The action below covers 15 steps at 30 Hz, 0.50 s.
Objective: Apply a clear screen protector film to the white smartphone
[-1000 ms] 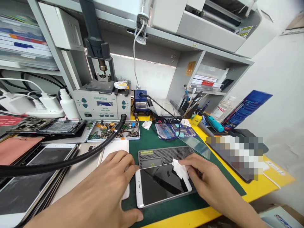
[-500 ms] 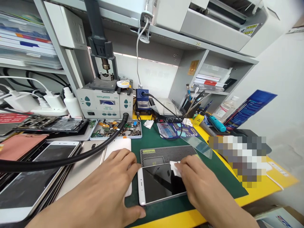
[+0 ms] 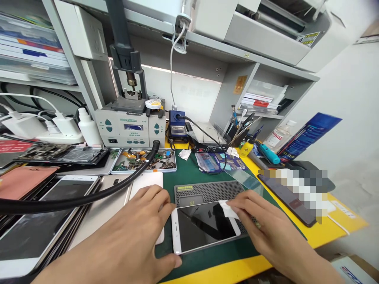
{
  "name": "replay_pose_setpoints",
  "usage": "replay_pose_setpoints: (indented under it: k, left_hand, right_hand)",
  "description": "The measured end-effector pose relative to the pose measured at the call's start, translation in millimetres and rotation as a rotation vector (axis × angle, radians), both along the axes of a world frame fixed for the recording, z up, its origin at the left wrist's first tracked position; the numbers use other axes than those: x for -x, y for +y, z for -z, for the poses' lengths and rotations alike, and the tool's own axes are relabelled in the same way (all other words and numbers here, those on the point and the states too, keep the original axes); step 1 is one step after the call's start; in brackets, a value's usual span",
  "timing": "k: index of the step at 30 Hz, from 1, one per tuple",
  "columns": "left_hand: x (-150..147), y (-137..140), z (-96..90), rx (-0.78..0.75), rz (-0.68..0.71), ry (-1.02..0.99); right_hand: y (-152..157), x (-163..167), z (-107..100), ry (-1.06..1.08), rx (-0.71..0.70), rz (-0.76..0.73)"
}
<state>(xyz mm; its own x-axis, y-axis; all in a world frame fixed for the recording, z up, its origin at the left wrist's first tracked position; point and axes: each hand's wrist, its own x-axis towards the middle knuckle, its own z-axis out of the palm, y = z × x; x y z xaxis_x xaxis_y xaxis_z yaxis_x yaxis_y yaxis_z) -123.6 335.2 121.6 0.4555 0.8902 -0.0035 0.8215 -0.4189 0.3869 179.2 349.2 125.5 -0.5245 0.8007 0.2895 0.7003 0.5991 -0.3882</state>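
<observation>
A white-framed smartphone (image 3: 204,227) with a dark, glossy screen lies face up, partly over a grey perforated pad (image 3: 207,191). My left hand (image 3: 142,225) grips its left end, thumb at the near corner and index finger at the far corner; the other fingers are curled. Pinched in the fingers of my right hand (image 3: 257,217) is a folded white wipe (image 3: 227,210), pressed against the right end of the screen. The tips of those fingers are partly hidden behind the wipe.
A green mat (image 3: 207,260) covers the yellow bench. Stacked phones (image 3: 44,221) lie left, crossed by a thick black hose (image 3: 89,204). Behind stand a parts tray (image 3: 145,161) and a rework station (image 3: 130,128). A dark phone (image 3: 284,197), partly pixelated, lies right.
My right hand has slid rightward with the wipe towards the phone's right end, uncovering more of the screen and frame. My left hand stays at the left end.
</observation>
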Motion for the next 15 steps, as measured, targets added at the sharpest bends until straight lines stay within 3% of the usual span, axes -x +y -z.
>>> replay_pose_setpoints:
  k: [8,15]
  left_hand:
    - [-1,-1,1.6,-0.01,0.0,0.023]
    - [-2,-1,0.4,-0.003,0.006,0.006]
  right_hand:
    - [11,-9,16,-0.104,0.062,0.041]
    - [-11,2,21,-0.167,-0.142,-0.131]
